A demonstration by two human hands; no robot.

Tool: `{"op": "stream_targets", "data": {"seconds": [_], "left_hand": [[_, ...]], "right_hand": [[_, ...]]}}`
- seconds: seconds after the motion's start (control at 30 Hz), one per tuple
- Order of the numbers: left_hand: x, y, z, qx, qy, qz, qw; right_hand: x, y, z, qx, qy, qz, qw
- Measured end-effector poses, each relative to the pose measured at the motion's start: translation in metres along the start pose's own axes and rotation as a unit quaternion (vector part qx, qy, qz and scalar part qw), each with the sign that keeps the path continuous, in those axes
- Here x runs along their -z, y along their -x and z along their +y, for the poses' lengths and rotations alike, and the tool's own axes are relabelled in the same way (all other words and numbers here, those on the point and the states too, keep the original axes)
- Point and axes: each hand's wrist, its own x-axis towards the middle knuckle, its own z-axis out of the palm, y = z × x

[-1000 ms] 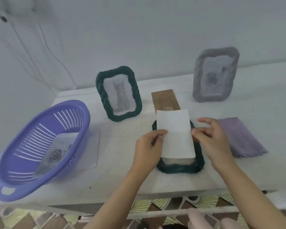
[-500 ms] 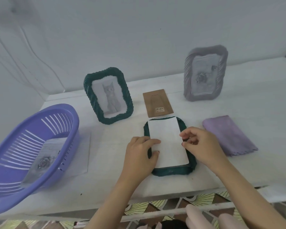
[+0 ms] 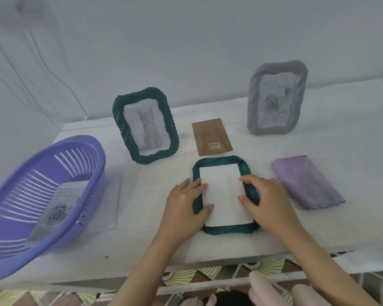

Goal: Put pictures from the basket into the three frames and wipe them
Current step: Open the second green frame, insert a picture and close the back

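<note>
Picture [image 3: 224,193] lies blank-side up in the green frame [image 3: 219,161], between the left grip [image 3: 184,206], spread flat on its edge, and the right grip [image 3: 268,202], bent fingertips pressing it.

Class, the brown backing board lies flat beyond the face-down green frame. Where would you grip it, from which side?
Probably its right long edge, from above and the right: the backing board lies flat and thin, so an edge must be lifted and pinched; the face-down green frame crowds its near edge.
</note>
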Motion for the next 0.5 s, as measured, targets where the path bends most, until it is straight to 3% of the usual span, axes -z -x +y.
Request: {"op": "stream_targets", "data": {"seconds": [0.23, 0.5], "left_hand": [[-0.0059, 0.0074, 0.0038, 0.010, 0.013, 0.033, 0.999], [-0.0017, 0.0001, 0.0036, -0.004, -0.030, 0.047, 0.998]], "right_hand": [[-0.0006, -0.0051, 0.0068, -0.017, -0.039, -0.027, 0.999], [-0.0002, -0.0050, 0.0061, -0.013, 0.010, -0.019, 1.000]]}}
